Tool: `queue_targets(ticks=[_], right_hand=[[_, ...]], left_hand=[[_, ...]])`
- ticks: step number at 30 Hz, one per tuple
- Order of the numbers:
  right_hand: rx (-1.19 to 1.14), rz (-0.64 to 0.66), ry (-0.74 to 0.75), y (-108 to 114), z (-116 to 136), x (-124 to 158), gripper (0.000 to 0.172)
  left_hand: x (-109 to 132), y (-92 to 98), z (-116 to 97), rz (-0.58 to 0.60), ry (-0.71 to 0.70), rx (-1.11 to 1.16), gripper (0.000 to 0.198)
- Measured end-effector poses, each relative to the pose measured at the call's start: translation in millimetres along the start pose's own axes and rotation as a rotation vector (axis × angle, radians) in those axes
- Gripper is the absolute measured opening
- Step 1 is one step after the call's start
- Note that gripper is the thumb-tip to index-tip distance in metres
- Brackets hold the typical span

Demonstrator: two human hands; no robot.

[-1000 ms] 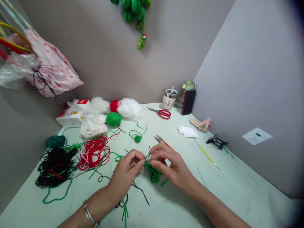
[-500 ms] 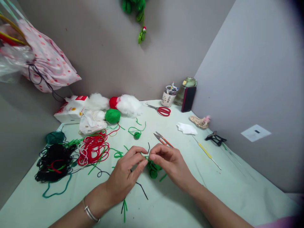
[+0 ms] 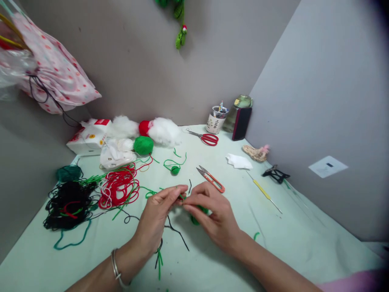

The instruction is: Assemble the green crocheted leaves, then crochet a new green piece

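Note:
My left hand (image 3: 158, 217) and my right hand (image 3: 211, 213) meet at the middle of the pale green table (image 3: 288, 243), fingertips pinched together on a small green crocheted piece (image 3: 196, 215). The piece is mostly hidden under my right fingers. A strand of green yarn (image 3: 151, 194) leads from the pinch toward the left. Black yarn (image 3: 174, 233) trails below my left hand. Orange thread snips (image 3: 211, 178) lie just beyond my right hand. A silver bangle sits on my left wrist.
Tangles of red yarn (image 3: 120, 188) and black yarn (image 3: 68, 205) lie at the left. Green yarn ball (image 3: 143, 145), white stuffing (image 3: 164, 132) and red scissors (image 3: 206, 138) sit near the wall. A yellow crochet hook (image 3: 263, 190), a cup (image 3: 216, 120) and a white scrap (image 3: 239, 161) are at the right.
Both hands have shifted slightly and my right hand now covers more of the green piece. The view has tilted a little downward. The snips now show fully beyond my right hand.

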State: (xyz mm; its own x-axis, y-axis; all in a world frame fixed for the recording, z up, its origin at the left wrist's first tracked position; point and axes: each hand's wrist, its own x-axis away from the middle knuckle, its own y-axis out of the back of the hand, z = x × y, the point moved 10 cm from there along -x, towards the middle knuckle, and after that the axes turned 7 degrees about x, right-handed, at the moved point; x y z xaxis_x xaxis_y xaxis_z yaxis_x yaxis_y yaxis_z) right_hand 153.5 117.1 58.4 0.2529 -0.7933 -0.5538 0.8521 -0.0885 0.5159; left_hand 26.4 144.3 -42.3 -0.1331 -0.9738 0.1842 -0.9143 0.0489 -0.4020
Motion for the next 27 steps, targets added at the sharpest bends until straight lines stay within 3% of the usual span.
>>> queue_targets(ticks=[2, 4, 7, 9, 15, 20, 23, 27], right_hand=[[-0.174, -0.041, -0.213, 7, -21, -2, 0.008], [-0.382, -0.061, -0.427, 6, -41, 1, 0.009], [-0.545, -0.034, -0.586, -5, -54, 7, 0.016], [-0.500, -0.017, -0.563, -8, -54, 7, 0.017], [-0.090, 0.011, -0.284, -2, -34, 2, 0.012], [-0.020, 0.169, -0.369, -8, -41, 6, 0.015], [-0.057, 0.162, -0.416, -5, -44, 7, 0.016], [-0.126, 0.129, -0.374, -4, -38, 5, 0.015]], left_hand=[[1, 4.5, -6, -0.029, -0.057, -0.084, 0.029], [4, -1.3, -14, 0.017, -0.143, -0.185, 0.025], [11, -13.7, -26, 0.091, -0.287, -0.316, 0.021], [15, -17.0, -32, 0.096, -0.369, -0.407, 0.019], [23, -20.3, -47, 0.083, -0.612, -0.662, 0.018], [30, -29.0, -50, 0.123, -0.739, -0.834, 0.023], [35, -33.7, -52, 0.131, -0.808, -0.908, 0.033], [40, -38.2, -53, 0.148, -0.854, -0.968, 0.036]])
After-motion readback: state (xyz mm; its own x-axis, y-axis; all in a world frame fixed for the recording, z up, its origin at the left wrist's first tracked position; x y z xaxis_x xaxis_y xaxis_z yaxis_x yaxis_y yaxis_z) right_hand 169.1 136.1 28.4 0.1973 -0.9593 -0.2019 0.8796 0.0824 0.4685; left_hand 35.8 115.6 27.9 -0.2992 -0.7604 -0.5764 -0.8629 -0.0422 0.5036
